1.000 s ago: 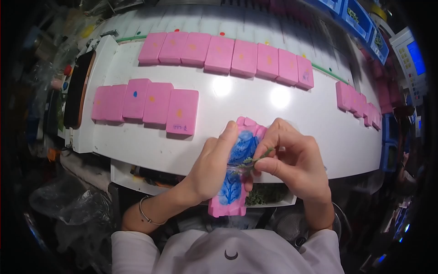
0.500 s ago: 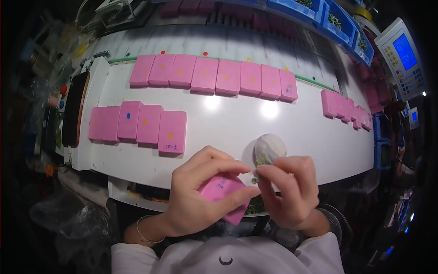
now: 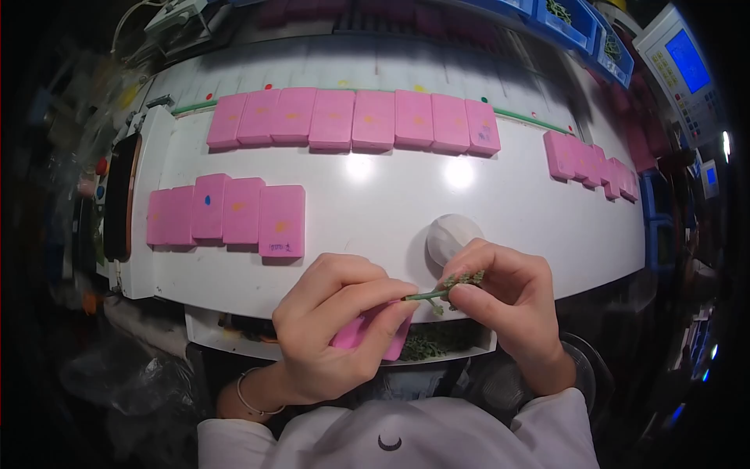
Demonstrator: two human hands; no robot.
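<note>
My left hand (image 3: 328, 324) is closed around a pink rectangular block (image 3: 397, 344), much of it hidden by the palm and fingers. Thumb and forefinger of that hand meet at the stem end of a green artificial sprig (image 3: 428, 296). At the sprig's leafy part, my right hand (image 3: 512, 301) pinches it between thumb and fingers. The sprig lies nearly level between the two hands, above the table's front edge. Just beyond my right fingers sits a rounded whitish object (image 3: 451, 237), its kind unclear.
Pink blocks stand in a back row (image 3: 332, 121), a left row (image 3: 242, 211) and a right group (image 3: 574, 159) on the white table (image 3: 375, 199). Below my hands, an open drawer (image 3: 491, 341) holds green sprigs. Blue bins (image 3: 574, 27) and a keypad device (image 3: 678, 66) are at the upper right.
The sprig has turned from hanging by my right fingers to lying level, its stem end now at my left fingertips. My right hand has rolled open toward me, and the view has shifted slightly.
</note>
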